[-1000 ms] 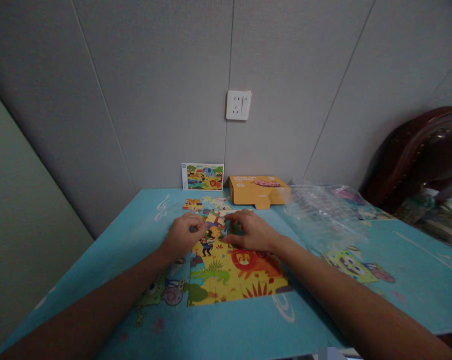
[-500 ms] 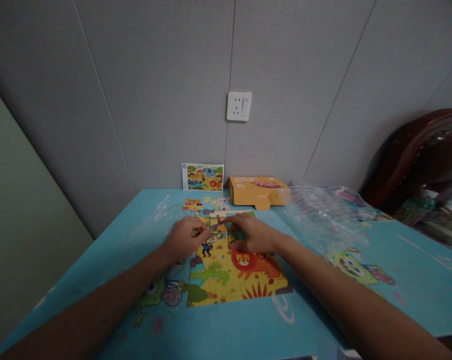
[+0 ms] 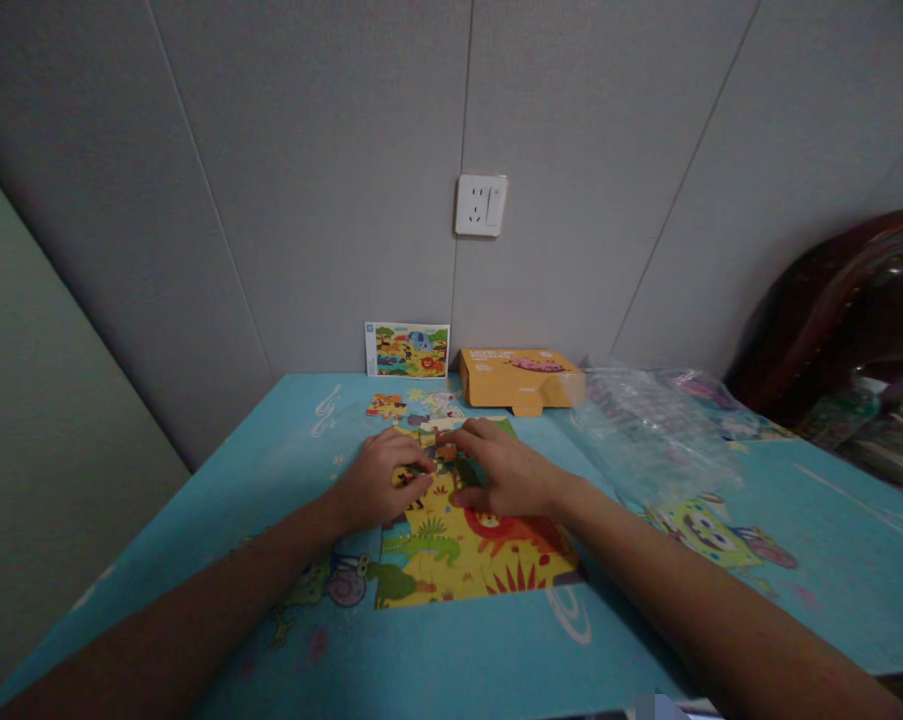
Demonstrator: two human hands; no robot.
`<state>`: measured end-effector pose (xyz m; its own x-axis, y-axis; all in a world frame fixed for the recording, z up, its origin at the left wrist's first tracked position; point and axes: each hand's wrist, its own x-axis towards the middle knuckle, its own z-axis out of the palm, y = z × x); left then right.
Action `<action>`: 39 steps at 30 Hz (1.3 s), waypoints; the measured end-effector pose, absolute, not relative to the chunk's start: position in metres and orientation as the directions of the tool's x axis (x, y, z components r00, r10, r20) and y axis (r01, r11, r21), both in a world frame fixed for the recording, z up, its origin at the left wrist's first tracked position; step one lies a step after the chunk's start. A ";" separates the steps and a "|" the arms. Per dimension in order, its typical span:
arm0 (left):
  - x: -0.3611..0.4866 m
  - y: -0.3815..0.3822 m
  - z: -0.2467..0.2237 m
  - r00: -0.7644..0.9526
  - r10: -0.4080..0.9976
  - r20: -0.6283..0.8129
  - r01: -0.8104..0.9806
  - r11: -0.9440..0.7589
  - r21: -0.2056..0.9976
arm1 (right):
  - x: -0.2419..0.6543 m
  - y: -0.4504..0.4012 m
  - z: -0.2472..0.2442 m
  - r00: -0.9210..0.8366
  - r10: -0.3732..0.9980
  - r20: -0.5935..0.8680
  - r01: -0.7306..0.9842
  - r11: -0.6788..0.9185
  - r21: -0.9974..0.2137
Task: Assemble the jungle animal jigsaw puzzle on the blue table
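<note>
A partly joined jigsaw puzzle [image 3: 451, 565] with a lion, a crocodile and yellow ground lies on the blue tabletop in front of me. My left hand [image 3: 385, 478] rests at its left edge, thumb and fingers apart and bent over the pieces. Across from it, my right hand [image 3: 512, 470] lies on the puzzle's upper right part, its thumb spread from its fingers. Between the two sets of fingertips some puzzle pieces show, and my hands cover others. I see nothing lifted in either hand. Just beyond the puzzle are loose puzzle pieces [image 3: 386, 405].
A picture card [image 3: 411, 351] of the animal scene leans on the wall. Beside it stands an orange box [image 3: 517, 380] with its flap toward me. Crumpled clear plastic [image 3: 646, 420] covers the table's right back. A wall socket [image 3: 481, 205] sits above; a dark red chair [image 3: 818, 300] stands right.
The fingers of my left hand have opened and reached rightward over the puzzle. My right hand has stayed nearly in place with its fingers slightly shifted. The view has tilted a little.
</note>
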<state>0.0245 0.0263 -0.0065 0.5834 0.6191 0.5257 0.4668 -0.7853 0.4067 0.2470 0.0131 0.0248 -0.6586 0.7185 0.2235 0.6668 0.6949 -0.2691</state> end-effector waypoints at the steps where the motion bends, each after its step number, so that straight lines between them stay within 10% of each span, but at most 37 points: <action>1: 0.024 0.026 -0.006 0.588 0.615 0.526 0.462 -0.789 0.406 | 0.249 0.014 0.024 -0.640 0.738 0.215 0.695 0.675 -0.247; 10: 0.020 0.026 -0.003 0.557 0.667 0.495 0.507 -0.745 0.433 | 0.256 0.022 0.020 -0.571 0.807 0.150 0.758 0.589 -0.281; 29: 0.026 0.024 -0.011 0.513 0.770 0.380 0.471 -0.623 0.625 | 0.233 -0.001 0.024 -0.747 0.505 0.432 0.270 0.825 -0.497; 39: 0.025 0.024 -0.002 0.369 0.888 0.275 0.257 -0.382 0.888 | 0.238 0.012 0.012 -0.438 0.759 0.481 0.499 0.651 -0.573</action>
<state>0.0248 0.0236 -0.0015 0.3693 0.8877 0.2749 0.2573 -0.3820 0.8876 0.2381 0.0116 0.0122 -0.4384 0.7593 0.4808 0.4987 0.6506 -0.5728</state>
